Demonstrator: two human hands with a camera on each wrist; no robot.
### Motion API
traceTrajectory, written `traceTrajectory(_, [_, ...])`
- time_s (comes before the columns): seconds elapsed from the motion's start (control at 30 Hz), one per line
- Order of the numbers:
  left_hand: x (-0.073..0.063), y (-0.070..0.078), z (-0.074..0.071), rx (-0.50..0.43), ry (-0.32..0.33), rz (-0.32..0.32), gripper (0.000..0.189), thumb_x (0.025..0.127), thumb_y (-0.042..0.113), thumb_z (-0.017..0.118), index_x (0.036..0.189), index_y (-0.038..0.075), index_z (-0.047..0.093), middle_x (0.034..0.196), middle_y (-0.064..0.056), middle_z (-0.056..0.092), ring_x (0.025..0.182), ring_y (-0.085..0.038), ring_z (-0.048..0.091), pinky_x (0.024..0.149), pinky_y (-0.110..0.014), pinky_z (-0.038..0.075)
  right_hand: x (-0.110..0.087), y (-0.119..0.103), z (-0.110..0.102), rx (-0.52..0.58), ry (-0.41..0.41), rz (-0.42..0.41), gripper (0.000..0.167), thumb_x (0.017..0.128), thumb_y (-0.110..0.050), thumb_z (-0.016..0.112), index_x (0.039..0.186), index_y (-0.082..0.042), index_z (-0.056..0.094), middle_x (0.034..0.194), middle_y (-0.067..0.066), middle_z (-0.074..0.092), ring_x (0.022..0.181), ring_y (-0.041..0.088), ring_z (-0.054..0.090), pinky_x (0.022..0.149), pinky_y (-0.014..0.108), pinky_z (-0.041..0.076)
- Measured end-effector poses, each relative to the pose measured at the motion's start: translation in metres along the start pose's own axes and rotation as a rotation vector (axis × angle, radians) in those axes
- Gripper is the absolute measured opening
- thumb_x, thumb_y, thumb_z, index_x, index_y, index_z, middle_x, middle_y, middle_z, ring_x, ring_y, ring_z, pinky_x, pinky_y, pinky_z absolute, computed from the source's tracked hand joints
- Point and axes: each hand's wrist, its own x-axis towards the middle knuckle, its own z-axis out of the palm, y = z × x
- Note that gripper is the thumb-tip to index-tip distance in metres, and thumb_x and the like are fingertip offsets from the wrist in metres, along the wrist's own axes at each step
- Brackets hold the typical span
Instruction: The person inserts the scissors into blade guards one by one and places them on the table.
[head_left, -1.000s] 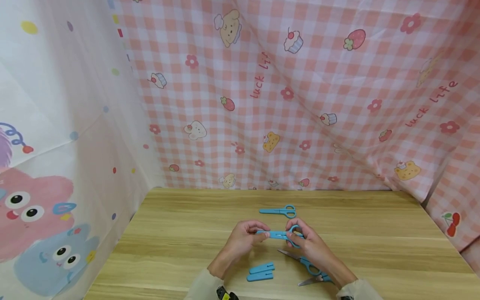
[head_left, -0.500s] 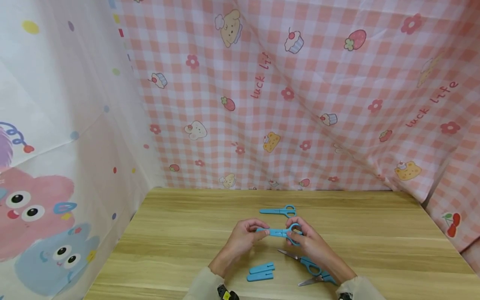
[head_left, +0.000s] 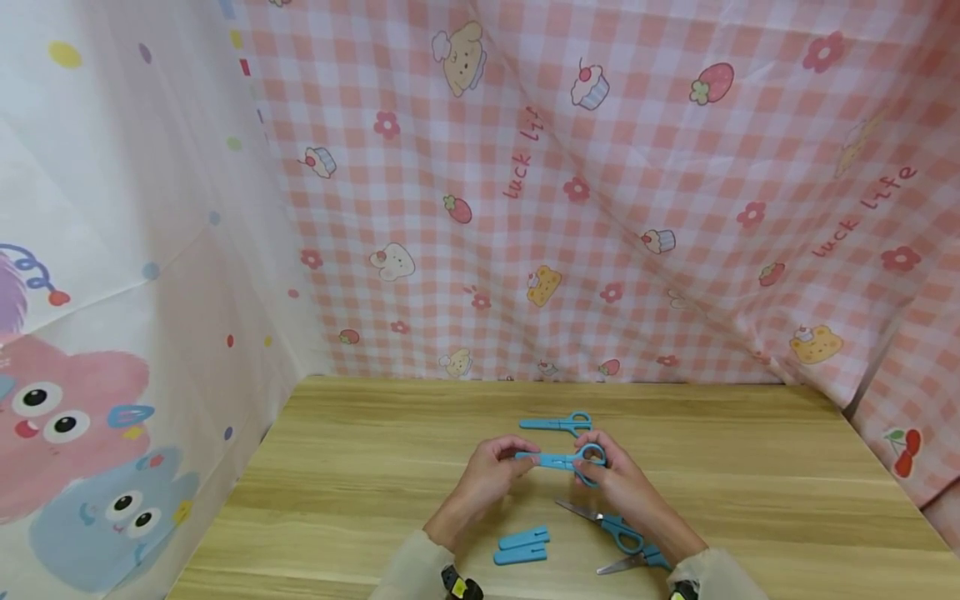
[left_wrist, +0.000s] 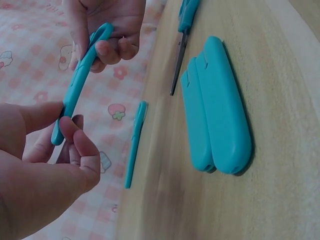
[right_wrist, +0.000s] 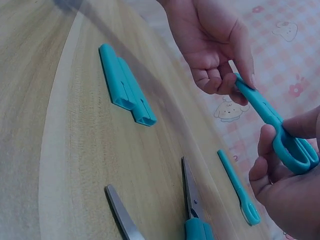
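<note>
Between both hands, a pair of blue scissors (head_left: 567, 461) with a blue cover over its blades is held above the table. My left hand (head_left: 491, 471) pinches the covered tip between thumb and fingers. At the other end my right hand (head_left: 611, 475) grips the handle loops. In the left wrist view the cover (left_wrist: 75, 95) reaches up to the handle, and no bare blade shows. Below the hands lie two loose blue blade covers (head_left: 521, 546), side by side. Near the right forearm are two uncovered scissors (head_left: 621, 533) with metal blades, partly hidden by that arm.
Behind the hands, another covered pair of blue scissors (head_left: 555, 423) lies flat on the wooden table (head_left: 360, 467). A pink checked cloth (head_left: 420, 208) hangs at the table's back edge, and a white printed cloth (head_left: 187, 275) hangs on the left.
Both hands, with the covered scissors between them, have risen slightly in the head view. Their hold is the same, and the things on the table have not moved.
</note>
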Motion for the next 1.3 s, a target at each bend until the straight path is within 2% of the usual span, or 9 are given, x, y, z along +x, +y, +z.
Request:
traceTrajectory(0.2, [0.002,0.001,0.001,-0.006,0.04,-0.022,0.017,0.095,0.01,0.063,0.108,0.003,0.073,0.097,-0.002,0.065,0.082,-0.015,0.057,0.077,-0.035,0.05,0.005,0.001,0.003,-0.002,0.063,0.018,0.023,0.099,-0.001,0.052,0.121,-0.001,0.045,0.097,0.009,0.048,0.09,0.029,0.059,0.081,0.037,0.053])
traceTrajectory(0.33, [0.004,0.0,0.001,-0.012,0.052,-0.04,0.019,0.095,0.007,0.061,0.109,0.003,0.073,0.101,-0.002,0.067,0.084,-0.015,0.059,0.08,-0.038,0.052,0.009,0.002,0.004,-0.035,0.08,0.035,0.021,0.1,-0.003,0.05,0.12,-0.001,0.045,0.098,0.01,0.048,0.089,0.031,0.06,0.081,0.038,0.051])
traceTrajectory(0.43, [0.005,-0.001,0.0,-0.017,0.06,-0.039,0.02,0.095,0.006,0.06,0.109,0.003,0.073,0.102,-0.003,0.068,0.085,-0.016,0.061,0.082,-0.04,0.053,0.012,0.002,0.005,-0.051,0.081,0.046,0.019,0.101,-0.003,0.047,0.119,-0.001,0.046,0.098,0.01,0.047,0.088,0.03,0.059,0.08,0.037,0.048])
traceTrajectory(0.57, [0.009,-0.002,0.001,-0.03,0.071,-0.036,0.02,0.094,0.005,0.06,0.109,0.002,0.073,0.096,-0.004,0.068,0.084,-0.018,0.061,0.08,-0.04,0.053,0.014,0.003,0.005,-0.044,0.074,0.048,0.019,0.101,-0.001,0.041,0.12,0.0,0.045,0.096,0.01,0.044,0.086,0.028,0.056,0.078,0.035,0.046])
traceTrajectory(0.7, [0.014,-0.005,0.001,-0.04,0.072,-0.034,0.02,0.095,0.005,0.059,0.109,0.0,0.073,0.09,-0.003,0.067,0.082,-0.017,0.06,0.08,-0.039,0.053,0.017,0.005,0.003,-0.053,0.057,0.032,0.018,0.102,-0.001,0.038,0.119,0.001,0.043,0.09,0.008,0.04,0.08,0.023,0.047,0.076,0.034,0.041])
traceTrajectory(0.87, [0.018,-0.008,0.001,-0.045,0.069,-0.046,0.022,0.096,0.005,0.057,0.11,-0.001,0.073,0.091,-0.004,0.067,0.083,-0.017,0.061,0.082,-0.038,0.053,0.021,0.008,0.001,-0.085,0.074,0.019,0.018,0.101,-0.002,0.041,0.119,0.001,0.045,0.088,0.007,0.041,0.08,0.021,0.043,0.074,0.033,0.037])
traceTrajectory(1.07, [0.02,-0.008,-0.002,-0.017,0.056,-0.042,0.02,0.095,0.005,0.059,0.11,0.001,0.073,0.1,-0.007,0.066,0.091,-0.025,0.063,0.082,-0.039,0.054,0.024,0.01,-0.002,-0.146,0.135,-0.007,0.023,0.098,-0.002,0.049,0.121,0.002,0.049,0.093,0.006,0.047,0.084,0.018,0.046,0.075,0.029,0.038])
traceTrajectory(1.3, [0.024,-0.008,-0.008,0.012,0.06,-0.056,0.016,0.093,0.007,0.066,0.107,0.002,0.071,0.101,-0.005,0.063,0.087,-0.018,0.058,0.081,-0.038,0.051,0.028,0.015,-0.007,-0.135,0.204,-0.01,0.031,0.093,0.001,0.059,0.122,0.003,0.049,0.093,0.005,0.055,0.083,0.012,0.05,0.074,0.022,0.043])
